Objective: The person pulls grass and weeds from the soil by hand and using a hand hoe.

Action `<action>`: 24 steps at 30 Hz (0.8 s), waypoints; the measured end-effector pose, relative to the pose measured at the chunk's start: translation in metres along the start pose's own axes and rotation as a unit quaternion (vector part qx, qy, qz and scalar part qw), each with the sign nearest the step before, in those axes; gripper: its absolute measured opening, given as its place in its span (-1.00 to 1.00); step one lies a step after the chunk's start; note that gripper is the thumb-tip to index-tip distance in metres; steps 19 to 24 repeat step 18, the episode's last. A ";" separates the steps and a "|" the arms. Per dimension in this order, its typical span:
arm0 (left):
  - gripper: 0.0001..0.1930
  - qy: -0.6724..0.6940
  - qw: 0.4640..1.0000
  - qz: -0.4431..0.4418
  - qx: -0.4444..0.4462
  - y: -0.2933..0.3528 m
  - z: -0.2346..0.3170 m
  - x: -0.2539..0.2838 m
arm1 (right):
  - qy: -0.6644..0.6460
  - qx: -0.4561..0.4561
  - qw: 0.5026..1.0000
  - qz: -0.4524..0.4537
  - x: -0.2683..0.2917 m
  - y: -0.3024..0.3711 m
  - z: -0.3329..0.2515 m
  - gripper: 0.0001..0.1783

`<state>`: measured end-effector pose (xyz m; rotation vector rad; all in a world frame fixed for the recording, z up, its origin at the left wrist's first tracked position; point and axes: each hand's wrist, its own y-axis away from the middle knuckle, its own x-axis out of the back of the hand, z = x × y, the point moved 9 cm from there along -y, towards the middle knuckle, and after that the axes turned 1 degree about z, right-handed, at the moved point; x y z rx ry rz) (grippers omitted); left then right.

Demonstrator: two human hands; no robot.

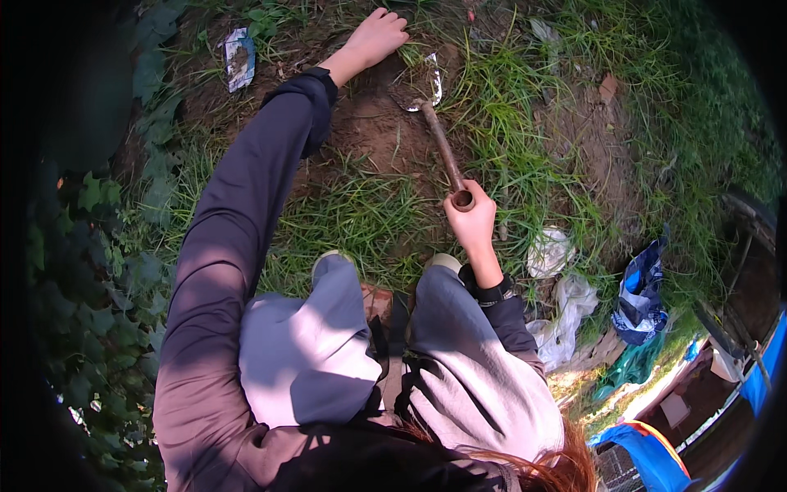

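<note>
In my right hand (471, 221) is a sickle, its tube-like rusty handle (445, 149) wrapped by my fingers near the hollow end. The curved, shiny blade (436, 86) lies low among the grass beyond a patch of bare soil (373, 127). My left hand (375, 38) reaches far forward, to the left of the blade, with its fingers curled down. Green grass blades (409, 56) show at the edge of that fist, between it and the sickle; the fingertips are hidden.
A crumpled printed wrapper (239, 59) lies at the far left. Clear plastic bags (566, 316) and a blue-and-white bag (640, 295) lie on the right. Leafy vines (98, 303) line the left side. My bent knees (307, 353) are close below.
</note>
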<state>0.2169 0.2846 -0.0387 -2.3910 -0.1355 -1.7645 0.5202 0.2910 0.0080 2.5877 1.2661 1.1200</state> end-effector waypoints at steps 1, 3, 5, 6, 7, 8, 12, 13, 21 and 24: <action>-0.71 0.026 1.000 0.002 0.002 0.001 -0.003 0.000 | -0.004 -0.001 1.000 -0.002 0.000 0.000 0.000 -0.75; -0.74 0.077 0.997 0.007 0.006 0.002 -0.011 0.008 | 0.006 -0.002 1.000 -0.002 0.002 0.000 0.000 -0.75; -0.79 0.103 0.995 0.005 0.017 0.006 -0.021 0.011 | 0.007 -0.002 1.000 -0.004 0.001 0.000 0.001 -0.75; -0.82 0.119 0.992 0.037 0.025 0.011 -0.028 0.017 | 0.004 -0.001 1.000 -0.007 0.000 0.000 0.002 -0.75; -0.84 0.133 0.988 0.069 0.033 0.017 -0.036 0.023 | 0.000 0.001 1.000 -0.010 -0.001 0.000 0.002 -0.75; -0.84 0.145 0.986 0.075 0.043 0.022 -0.041 0.026 | -0.008 -0.002 1.000 -0.005 0.000 0.000 0.000 -0.74; -0.88 0.205 0.965 0.110 0.121 0.046 -0.069 0.048 | -0.005 -0.002 1.000 0.002 0.001 0.000 0.005 -0.74; -0.87 0.233 0.957 0.111 0.136 0.053 -0.077 0.055 | -0.002 -0.005 1.000 -0.002 0.001 0.000 0.006 -0.74; -0.75 0.314 0.916 0.088 0.231 0.123 -0.124 0.079 | -0.023 0.025 0.999 -0.005 -0.007 -0.001 0.010 -0.72; -0.75 0.314 0.916 0.088 0.231 0.123 -0.124 0.079 | -0.023 0.025 0.999 -0.005 -0.007 -0.001 0.010 -0.72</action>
